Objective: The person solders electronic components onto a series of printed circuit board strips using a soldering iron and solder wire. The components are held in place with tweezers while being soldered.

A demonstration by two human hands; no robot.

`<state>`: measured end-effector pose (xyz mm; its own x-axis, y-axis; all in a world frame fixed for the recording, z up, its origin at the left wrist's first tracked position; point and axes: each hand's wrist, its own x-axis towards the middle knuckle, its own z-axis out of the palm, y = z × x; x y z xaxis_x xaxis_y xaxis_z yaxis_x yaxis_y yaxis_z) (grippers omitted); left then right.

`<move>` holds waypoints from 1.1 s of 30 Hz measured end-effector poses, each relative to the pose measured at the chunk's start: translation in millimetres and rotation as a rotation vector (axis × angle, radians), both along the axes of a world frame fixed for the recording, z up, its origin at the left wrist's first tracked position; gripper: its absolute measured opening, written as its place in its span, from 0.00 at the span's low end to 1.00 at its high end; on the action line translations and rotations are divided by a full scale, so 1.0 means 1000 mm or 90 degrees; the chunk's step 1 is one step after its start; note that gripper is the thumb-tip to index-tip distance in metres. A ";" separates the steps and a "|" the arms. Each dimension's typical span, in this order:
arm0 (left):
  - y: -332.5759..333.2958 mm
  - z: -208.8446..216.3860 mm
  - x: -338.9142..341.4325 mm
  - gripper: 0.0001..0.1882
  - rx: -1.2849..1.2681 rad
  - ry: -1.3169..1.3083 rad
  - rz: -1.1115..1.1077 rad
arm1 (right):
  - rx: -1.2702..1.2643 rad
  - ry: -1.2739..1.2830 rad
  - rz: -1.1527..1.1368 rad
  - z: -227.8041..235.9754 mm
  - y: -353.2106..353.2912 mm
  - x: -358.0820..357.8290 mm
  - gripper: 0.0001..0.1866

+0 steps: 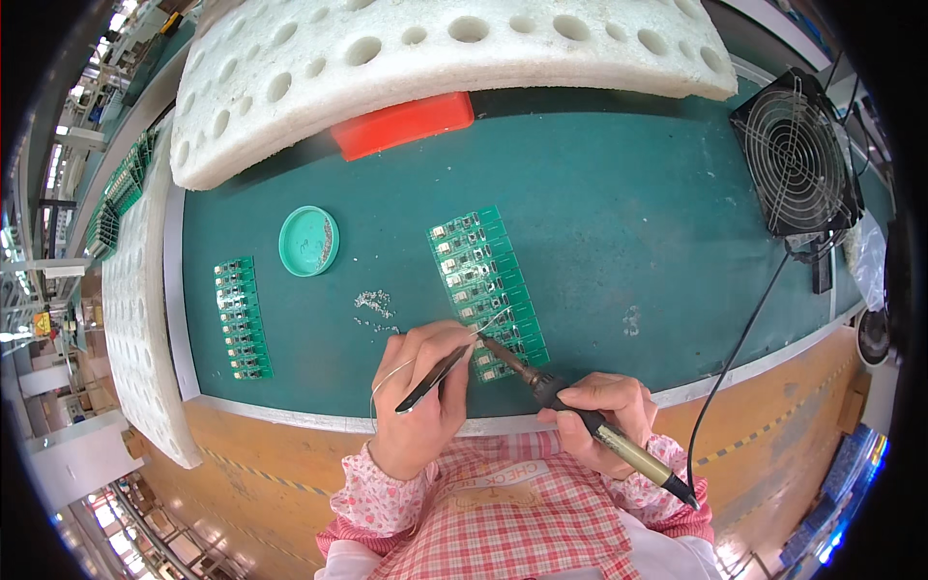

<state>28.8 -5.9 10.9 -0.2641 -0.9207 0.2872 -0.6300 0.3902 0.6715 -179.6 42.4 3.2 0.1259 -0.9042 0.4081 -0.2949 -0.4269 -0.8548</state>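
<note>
The person's left hand [420, 396] has its grip closed, fingers curled, around a slim black tweezers-like tool [425, 385], which slants up and to the right out of the fist; a thin, pale, bendy wire [493, 320] also passes by these fingers, one stretch looping down beside the back of the hand and another reaching over the board; whether the tool's own tips are pressed together I cannot tell. The right hand [611, 416] is clenched, pen-fashion, around a soldering iron [554, 390] with a black front and an olive-gold rear handle; its metal shaft points up and to the left, the tip at or just above the board near the left fingertips; actual contact is too small to make out. The long green circuit-board panel [488, 280], bearing rows of small pale and black components, lies tilted on the dark green worktop [619, 232], its lower end between the two hands; a narrower green panel of boards [242, 324] lies well apart at the left; between the panels are a shallow round turquoise dish [300, 253] with small bits along its right inner side, and a scatter of tiny silvery parts [374, 304].
</note>
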 end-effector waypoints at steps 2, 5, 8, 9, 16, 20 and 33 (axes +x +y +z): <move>0.000 0.001 0.000 0.12 0.011 -0.008 -0.001 | 0.003 -0.034 -0.034 -0.003 0.005 0.003 0.14; 0.000 0.002 -0.001 0.12 0.009 -0.009 -0.002 | 0.010 -0.071 -0.068 -0.005 0.009 0.003 0.17; 0.000 0.002 0.000 0.12 0.013 -0.007 0.000 | 0.019 -0.044 -0.047 0.000 0.007 -0.001 0.14; 0.000 0.002 0.000 0.12 0.010 -0.004 0.001 | 0.026 -0.015 -0.026 0.001 0.006 -0.002 0.12; 0.000 0.002 -0.001 0.12 0.013 -0.006 0.000 | 0.003 0.000 0.009 -0.001 0.000 -0.001 0.13; 0.000 0.001 -0.001 0.12 0.008 -0.004 -0.001 | -0.007 -0.003 0.002 -0.003 0.000 0.000 0.12; 0.000 0.001 -0.001 0.12 0.009 -0.010 -0.001 | -0.007 0.009 0.011 -0.001 -0.002 0.000 0.13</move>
